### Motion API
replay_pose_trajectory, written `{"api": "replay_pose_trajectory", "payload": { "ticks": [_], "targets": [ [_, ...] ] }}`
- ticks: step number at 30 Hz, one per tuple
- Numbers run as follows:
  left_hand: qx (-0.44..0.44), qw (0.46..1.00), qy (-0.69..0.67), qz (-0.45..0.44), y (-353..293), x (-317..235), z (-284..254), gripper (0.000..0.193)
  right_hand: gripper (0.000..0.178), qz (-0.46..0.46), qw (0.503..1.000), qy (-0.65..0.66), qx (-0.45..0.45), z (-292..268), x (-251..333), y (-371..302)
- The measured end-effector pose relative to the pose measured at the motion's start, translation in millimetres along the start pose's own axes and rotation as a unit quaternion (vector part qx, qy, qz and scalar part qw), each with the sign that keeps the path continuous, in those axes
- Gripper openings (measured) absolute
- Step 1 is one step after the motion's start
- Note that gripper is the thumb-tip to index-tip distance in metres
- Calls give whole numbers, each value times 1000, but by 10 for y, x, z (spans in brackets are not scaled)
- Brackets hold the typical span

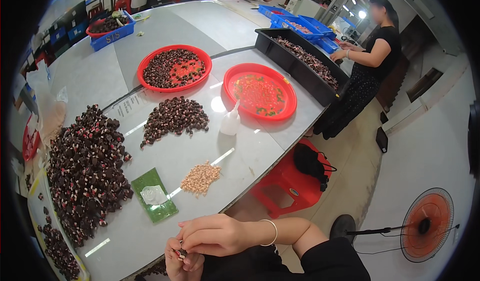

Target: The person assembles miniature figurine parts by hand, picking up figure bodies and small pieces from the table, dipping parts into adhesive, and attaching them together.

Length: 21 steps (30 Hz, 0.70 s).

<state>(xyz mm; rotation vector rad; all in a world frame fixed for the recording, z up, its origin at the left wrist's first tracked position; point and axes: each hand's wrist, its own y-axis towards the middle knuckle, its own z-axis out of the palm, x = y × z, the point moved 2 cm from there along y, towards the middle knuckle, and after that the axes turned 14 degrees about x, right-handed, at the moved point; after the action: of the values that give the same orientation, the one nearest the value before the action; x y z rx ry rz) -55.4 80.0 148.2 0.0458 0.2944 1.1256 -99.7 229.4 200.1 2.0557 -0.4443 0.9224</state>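
At the table's near edge, my left hand (173, 265) pinches a small dark piece with red and white parts (180, 254). My right hand (218, 233) is bent over it, fingertips closed against the same piece; a pale bracelet circles that wrist. Just beyond lies a green pad (160, 212) bearing a clear, glossy lump (154, 195). Right of the pad is a little heap of beige bits (200, 178). A big mound of dark pieces with red and white parts (90, 171) rises on the left, and a smaller pile (175, 120) sits farther back.
A white squeeze bottle (230, 122) stands mid-table. Behind it are a red tray of dark pieces (207, 56), another red tray (295, 98) and a long black bin (327, 98). To the right are a red stool (280, 191), a fan (426, 225) and a standing person (381, 51).
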Motion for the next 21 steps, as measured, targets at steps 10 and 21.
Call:
{"api": "replay_pose_trajectory", "payload": {
  "ticks": [10, 21],
  "targets": [
    [31, 998, 60, -1, 34, 34, 61, 10, 14, 6, 999, 35, 11, -40, 32, -22],
    [50, 998, 46, -16, -20, -6, 19, 11, 12, 6, 999, 48, -6, 3, 64, -4]
  ]
}}
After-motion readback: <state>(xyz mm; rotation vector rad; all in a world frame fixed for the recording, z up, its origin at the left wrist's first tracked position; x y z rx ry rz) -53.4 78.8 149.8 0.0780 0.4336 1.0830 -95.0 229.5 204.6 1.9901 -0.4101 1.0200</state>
